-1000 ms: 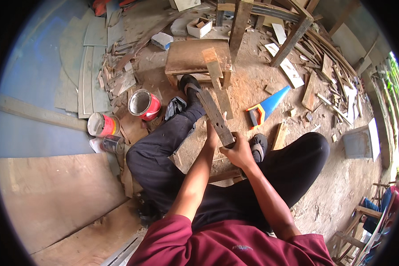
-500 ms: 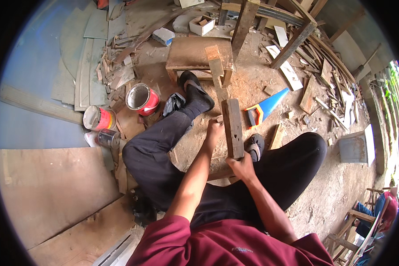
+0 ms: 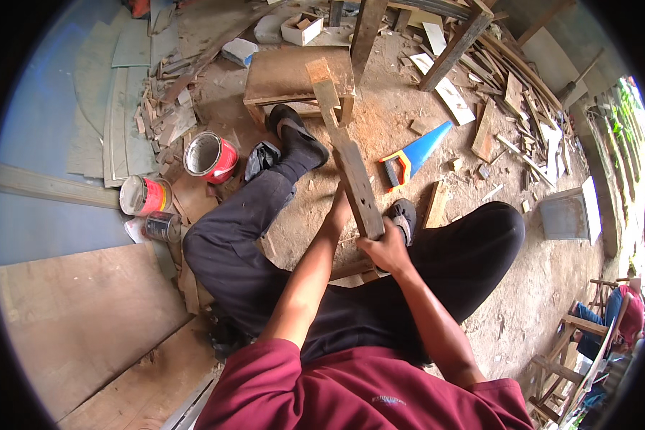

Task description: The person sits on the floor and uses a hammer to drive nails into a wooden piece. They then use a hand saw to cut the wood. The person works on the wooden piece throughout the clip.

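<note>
A long dark wooden block (image 3: 360, 190) with small holes in its upper face is held over the floor between my knees, its far end tipped to the left. My right hand (image 3: 385, 247) is closed round the near end. On the block's left side is my left hand (image 3: 342, 206), its fingers hidden behind the wood. Beyond the block, a paler wooden strip (image 3: 327, 100) runs to a low wooden stool (image 3: 272, 72); the block hides where they meet. A handsaw (image 3: 423, 154) with a blue blade and orange-black handle lies on the floor to the right.
Two red paint cans (image 3: 222, 158) and a small dark can (image 3: 163, 226) stand left of my leg. Wood offcuts (image 3: 484, 129) litter the far right. A grey container (image 3: 567, 215) sits at the right. Wooden boards (image 3: 86, 308) lie at the lower left.
The block has tilted, its far end leaning more to the left. My left hand has gone further behind it. The whole view has shifted slightly.
</note>
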